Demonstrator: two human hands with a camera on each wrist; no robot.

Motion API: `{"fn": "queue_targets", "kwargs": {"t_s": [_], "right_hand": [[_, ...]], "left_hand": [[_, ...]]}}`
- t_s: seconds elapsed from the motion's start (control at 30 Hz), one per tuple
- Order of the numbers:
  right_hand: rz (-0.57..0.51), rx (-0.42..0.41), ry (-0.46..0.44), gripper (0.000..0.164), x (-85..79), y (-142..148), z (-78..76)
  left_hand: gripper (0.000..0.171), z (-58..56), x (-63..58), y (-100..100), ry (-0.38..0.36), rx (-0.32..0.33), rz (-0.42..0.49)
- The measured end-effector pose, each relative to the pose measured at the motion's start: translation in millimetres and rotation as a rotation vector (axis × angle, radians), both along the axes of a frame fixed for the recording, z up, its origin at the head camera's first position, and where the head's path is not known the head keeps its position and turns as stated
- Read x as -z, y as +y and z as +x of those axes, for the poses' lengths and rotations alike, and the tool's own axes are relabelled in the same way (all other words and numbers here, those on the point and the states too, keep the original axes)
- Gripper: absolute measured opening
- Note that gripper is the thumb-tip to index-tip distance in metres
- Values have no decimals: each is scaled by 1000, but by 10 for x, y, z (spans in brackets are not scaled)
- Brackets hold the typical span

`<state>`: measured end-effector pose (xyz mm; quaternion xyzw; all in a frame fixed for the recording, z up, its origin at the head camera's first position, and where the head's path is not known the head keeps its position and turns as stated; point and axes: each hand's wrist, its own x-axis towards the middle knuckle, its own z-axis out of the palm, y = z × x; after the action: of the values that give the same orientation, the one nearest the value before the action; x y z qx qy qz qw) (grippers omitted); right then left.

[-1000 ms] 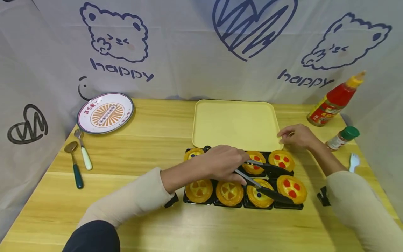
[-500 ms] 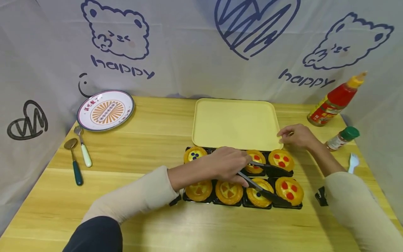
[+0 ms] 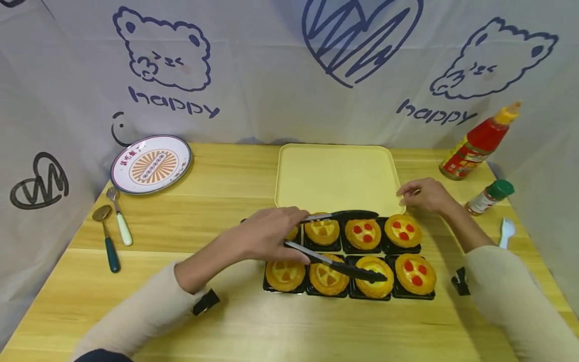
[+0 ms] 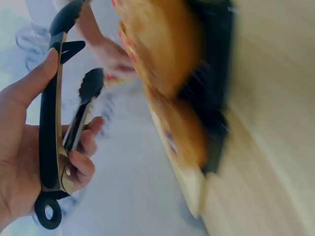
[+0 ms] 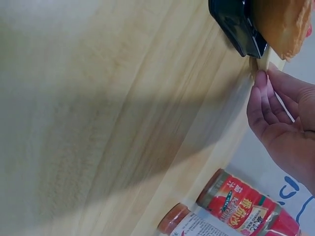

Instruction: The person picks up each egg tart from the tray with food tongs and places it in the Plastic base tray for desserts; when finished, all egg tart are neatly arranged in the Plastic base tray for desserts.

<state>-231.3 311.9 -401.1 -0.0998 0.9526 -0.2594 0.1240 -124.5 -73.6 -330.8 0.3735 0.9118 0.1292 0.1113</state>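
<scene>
My left hand grips a pair of black and silver tongs, its thumb on one arm and fingers curled round the other. The tong arms stand spread, with nothing between them; their black tips overlap the middle of two rows of fruit tarts. The tarts sit in black plastic trays, some topped with red pieces, others with orange wedges or blue berries. The back-left tart is mostly hidden by my left hand. My right hand pinches the near right corner of a yellow tray between thumb and fingers.
A white patterned plate leans at back left, with a fork and spoon before it. At right stand a red sauce bottle and a green-capped jar, near a small white fork. A drawn-on cloth hangs behind.
My left hand has drawn the tongs leftward, away from the right end of the tart rows. The front right tart has shifted slightly left in its tray. My right hand stays at the yellow tray's corner.
</scene>
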Motion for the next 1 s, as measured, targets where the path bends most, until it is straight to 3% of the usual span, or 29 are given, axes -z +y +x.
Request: {"fn": "queue_targets", "kwargs": {"t_s": [0.2, 0.33, 0.43, 0.6, 0.77, 0.93, 1.0], "right_hand": [[-6, 18, 11, 23, 14, -14, -3], [3, 34, 2, 23, 23, -13, -15], [9, 40, -4, 24, 34, -14, -23], [3, 39, 1, 25, 48, -13, -40], [10, 33, 14, 25, 63, 6, -34], [15, 41, 10, 25, 73, 33, -11], [16, 41, 12, 25, 75, 35, -7]], "left_hand": [[79, -10, 158, -536, -13, -290, 191], [83, -107, 298, -847, -70, -463, 234], [83, -202, 407, -1051, -137, -555, 246], [64, -328, 537, -1239, -205, -650, 244], [60, -417, 634, -1254, -266, -754, 219], [48, -485, 720, -1200, -214, -762, 202], [51, -498, 728, -1168, -173, -748, 170]]}}
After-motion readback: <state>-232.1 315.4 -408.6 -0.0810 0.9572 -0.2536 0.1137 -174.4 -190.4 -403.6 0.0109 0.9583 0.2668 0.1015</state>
